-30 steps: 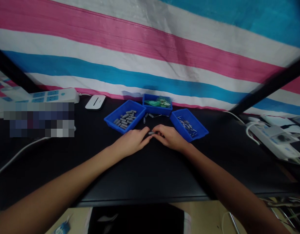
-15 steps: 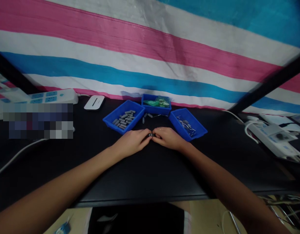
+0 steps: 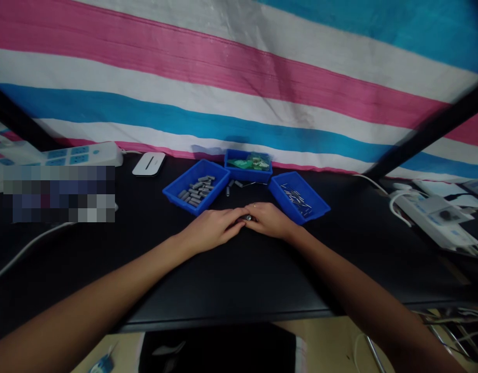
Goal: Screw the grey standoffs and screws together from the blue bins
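My left hand and my right hand meet over the black table, fingertips touching. Between them a small metal cylinder shows, its round end with a dark hole facing me; the rest of it is hidden by fingers. Both hands are closed around this piece. Behind my left hand, a blue bin holds several grey metal cylinders. To the right of my right hand, another blue bin contains thin metal rods. A few loose cylinders and a thin rod lie between the bins.
A third blue bin with green bits stands at the back by the striped sheet. A white box-shaped device and a power strip are at left. More white power strips and cables lie at right.
The metal cylinder has turned so its holed end faces me and shifted slightly right. My left fingers have slid rightward, over the right fingertips. The right hand has barely moved.
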`<state>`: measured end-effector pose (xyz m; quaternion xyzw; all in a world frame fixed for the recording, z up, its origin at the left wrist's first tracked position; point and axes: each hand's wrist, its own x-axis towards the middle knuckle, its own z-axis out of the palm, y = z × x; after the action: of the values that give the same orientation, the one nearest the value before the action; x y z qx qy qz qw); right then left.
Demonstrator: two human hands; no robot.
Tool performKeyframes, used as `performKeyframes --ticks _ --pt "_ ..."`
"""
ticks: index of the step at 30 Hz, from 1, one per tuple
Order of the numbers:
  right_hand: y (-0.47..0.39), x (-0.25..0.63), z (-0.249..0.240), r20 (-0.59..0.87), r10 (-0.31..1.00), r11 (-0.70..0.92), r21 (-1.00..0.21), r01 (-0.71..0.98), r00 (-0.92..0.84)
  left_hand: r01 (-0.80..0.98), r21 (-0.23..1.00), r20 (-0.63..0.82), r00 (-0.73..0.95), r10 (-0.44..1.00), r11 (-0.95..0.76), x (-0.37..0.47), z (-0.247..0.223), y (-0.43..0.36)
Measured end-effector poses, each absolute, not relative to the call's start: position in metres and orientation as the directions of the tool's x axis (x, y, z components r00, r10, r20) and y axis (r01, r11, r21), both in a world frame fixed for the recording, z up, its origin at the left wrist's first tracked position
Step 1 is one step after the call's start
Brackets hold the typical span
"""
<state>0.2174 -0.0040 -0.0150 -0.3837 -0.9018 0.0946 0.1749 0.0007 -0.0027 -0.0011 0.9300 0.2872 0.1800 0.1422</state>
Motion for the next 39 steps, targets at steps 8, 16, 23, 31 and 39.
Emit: performKeyframes --ticks 8,16,23,31,39 --pt "-0.0038 0.2184 -0.0169 0.281 0.703 0.711 -0.302 0.635 -0.653 0.504 0.226 0.285 0.784 0.551 -0.834 0.0005 -0.0060 -0.0009" --pt "-0.0030 0.2182 -0.0176 0.260 0.716 0.696 -0.333 0.636 -0.648 0.485 0.100 0.302 0.817 0.491 -0.869 0.0027 -0.0114 -0.0008" --pt "-0.0030 0.2174 -0.0173 0.234 0.721 0.691 -0.317 0.650 -0.652 0.479 0.148 0.271 0.822 0.501 -0.865 0.0062 -0.0098 -0.0038" --pt "-0.0063 0.2170 -0.0124 0.297 0.700 0.713 -0.335 0.616 -0.649 0.460 0.239 0.292 0.806 0.515 -0.855 0.0039 -0.0066 -0.0031" --pt "-0.0023 0.2184 -0.0180 0.262 0.694 0.720 -0.250 0.648 -0.670 0.529 0.222 0.301 0.762 0.574 -0.819 0.0031 -0.0021 -0.0032"
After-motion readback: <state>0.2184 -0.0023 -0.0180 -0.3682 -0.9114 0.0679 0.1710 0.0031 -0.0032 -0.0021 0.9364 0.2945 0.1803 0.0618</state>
